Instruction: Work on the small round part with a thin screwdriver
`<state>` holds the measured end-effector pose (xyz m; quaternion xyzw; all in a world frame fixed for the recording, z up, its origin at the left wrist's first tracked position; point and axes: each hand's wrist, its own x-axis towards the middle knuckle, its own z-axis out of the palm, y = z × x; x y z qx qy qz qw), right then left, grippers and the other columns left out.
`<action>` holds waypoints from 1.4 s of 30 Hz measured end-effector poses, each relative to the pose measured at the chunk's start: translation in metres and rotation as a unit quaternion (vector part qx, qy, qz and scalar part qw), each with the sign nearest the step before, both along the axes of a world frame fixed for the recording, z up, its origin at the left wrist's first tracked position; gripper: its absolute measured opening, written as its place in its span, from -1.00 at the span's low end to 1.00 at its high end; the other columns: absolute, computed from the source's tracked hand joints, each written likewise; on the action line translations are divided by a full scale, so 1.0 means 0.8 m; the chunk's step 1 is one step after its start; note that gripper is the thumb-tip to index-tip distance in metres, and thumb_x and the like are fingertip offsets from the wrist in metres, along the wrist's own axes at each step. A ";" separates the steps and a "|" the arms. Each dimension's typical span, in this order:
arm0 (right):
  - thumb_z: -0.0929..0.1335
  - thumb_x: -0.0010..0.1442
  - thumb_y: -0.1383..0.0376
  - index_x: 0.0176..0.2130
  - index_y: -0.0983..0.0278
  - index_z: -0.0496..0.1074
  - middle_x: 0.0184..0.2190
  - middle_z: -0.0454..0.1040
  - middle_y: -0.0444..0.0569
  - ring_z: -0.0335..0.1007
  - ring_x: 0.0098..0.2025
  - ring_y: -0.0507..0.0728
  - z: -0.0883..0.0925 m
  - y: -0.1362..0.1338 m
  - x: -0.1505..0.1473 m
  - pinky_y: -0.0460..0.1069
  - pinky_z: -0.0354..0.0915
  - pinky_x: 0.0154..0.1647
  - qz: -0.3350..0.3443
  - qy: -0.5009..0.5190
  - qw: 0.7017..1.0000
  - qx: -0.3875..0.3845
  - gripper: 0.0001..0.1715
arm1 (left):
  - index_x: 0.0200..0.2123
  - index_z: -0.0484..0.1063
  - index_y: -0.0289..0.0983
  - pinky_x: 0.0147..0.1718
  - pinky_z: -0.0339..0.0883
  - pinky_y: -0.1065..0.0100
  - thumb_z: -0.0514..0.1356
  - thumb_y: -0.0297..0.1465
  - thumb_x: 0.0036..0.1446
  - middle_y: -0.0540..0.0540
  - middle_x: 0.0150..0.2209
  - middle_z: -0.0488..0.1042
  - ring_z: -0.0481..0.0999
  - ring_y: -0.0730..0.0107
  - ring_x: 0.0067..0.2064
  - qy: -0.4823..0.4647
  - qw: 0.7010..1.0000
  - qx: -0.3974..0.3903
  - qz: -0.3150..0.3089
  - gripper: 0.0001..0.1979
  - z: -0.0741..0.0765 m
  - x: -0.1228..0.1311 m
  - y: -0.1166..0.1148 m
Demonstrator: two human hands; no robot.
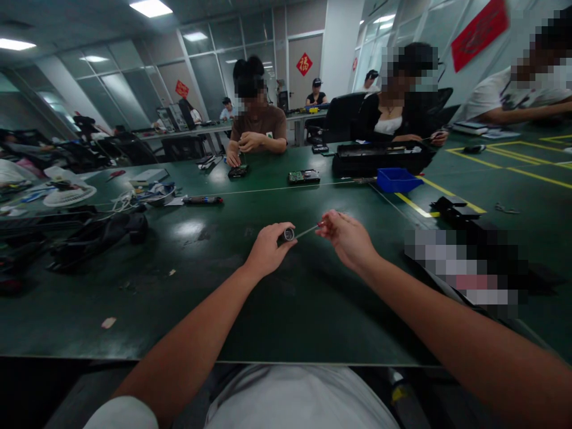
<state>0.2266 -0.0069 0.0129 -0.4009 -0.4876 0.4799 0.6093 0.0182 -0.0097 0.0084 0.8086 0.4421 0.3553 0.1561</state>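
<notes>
My left hand (267,250) is closed around a small round cylindrical part (289,234), dark with a pale metallic rim, its open end facing me. A thin straight rod (306,232) reaches from beside this part to my right hand (346,236). The right fingers pinch the rod's far end, where a bit of red shows at the fingertips. Whether the rod's tip touches the round part, I cannot tell. Both hands are raised over the green table (250,316), in front of my body.
A blue bin (399,180) stands beyond my right hand, near a long black housing (382,159). Circuit-board pieces (304,176) lie ahead. A dark pen-shaped tool (203,201), a white fan-like part (70,195) and black parts (100,235) are leftward. Co-workers sit across the table.
</notes>
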 end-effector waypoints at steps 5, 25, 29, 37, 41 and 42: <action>0.40 0.16 -0.06 -0.34 0.21 0.39 -0.45 0.46 -0.11 0.38 -0.44 0.06 -0.010 0.006 0.002 0.02 0.36 -0.35 -0.059 -0.010 0.998 0.002 -0.60 | 0.02 0.43 -0.18 0.10 0.25 0.08 0.26 -0.38 0.22 -0.10 -0.07 0.53 0.46 0.17 -0.01 0.038 0.999 -0.001 -0.004 -0.71 0.001 -0.003 0.002; 0.22 0.38 0.13 -0.24 0.20 0.37 -0.43 0.48 -0.09 0.42 -0.37 0.11 0.010 -0.027 -0.004 0.03 0.27 -0.32 -0.107 -0.276 0.942 0.159 -0.75 | 0.06 0.44 -0.15 0.11 0.20 0.02 0.28 -0.33 0.22 -0.07 -0.08 0.54 0.47 0.17 -0.03 0.105 0.994 -0.030 -0.009 -0.67 -0.004 -0.004 0.002; 0.22 0.38 0.13 -0.24 0.20 0.38 -0.43 0.50 -0.07 0.43 -0.39 0.13 0.011 -0.025 -0.002 0.02 0.23 -0.36 -0.105 -0.317 0.928 0.163 -0.74 | 0.08 0.44 -0.13 0.15 0.16 -0.02 0.28 -0.33 0.22 -0.07 -0.07 0.53 0.46 0.16 0.00 0.117 0.992 -0.041 -0.009 -0.65 -0.006 -0.005 0.004; 0.22 0.37 0.12 -0.24 0.22 0.39 -0.42 0.52 -0.02 0.43 -0.39 0.16 0.016 -0.023 0.003 0.04 0.21 -0.36 -0.126 -0.367 0.907 0.164 -0.72 | 0.07 0.44 -0.16 0.11 0.24 0.01 0.27 -0.38 0.22 -0.10 -0.07 0.52 0.47 0.14 0.00 0.123 0.991 -0.060 0.007 -0.66 -0.010 -0.008 0.006; 0.21 0.38 0.12 -0.24 0.22 0.38 -0.42 0.52 -0.02 0.45 -0.37 0.17 0.018 -0.022 0.004 0.04 0.22 -0.34 -0.138 -0.353 0.911 0.161 -0.71 | 0.00 0.45 -0.24 0.04 0.33 0.16 0.29 -0.43 0.19 -0.14 -0.02 0.48 0.47 0.19 0.00 0.060 0.996 -0.066 0.031 -0.71 -0.009 -0.010 0.008; 0.21 0.38 0.12 -0.24 0.22 0.38 -0.41 0.52 -0.03 0.45 -0.37 0.17 0.018 -0.023 0.004 0.04 0.23 -0.34 -0.139 -0.351 0.912 0.162 -0.71 | -0.01 0.45 -0.25 0.05 0.33 0.17 0.28 -0.44 0.19 -0.15 -0.01 0.48 0.47 0.19 0.01 0.044 0.996 -0.065 0.037 -0.71 -0.008 -0.009 0.009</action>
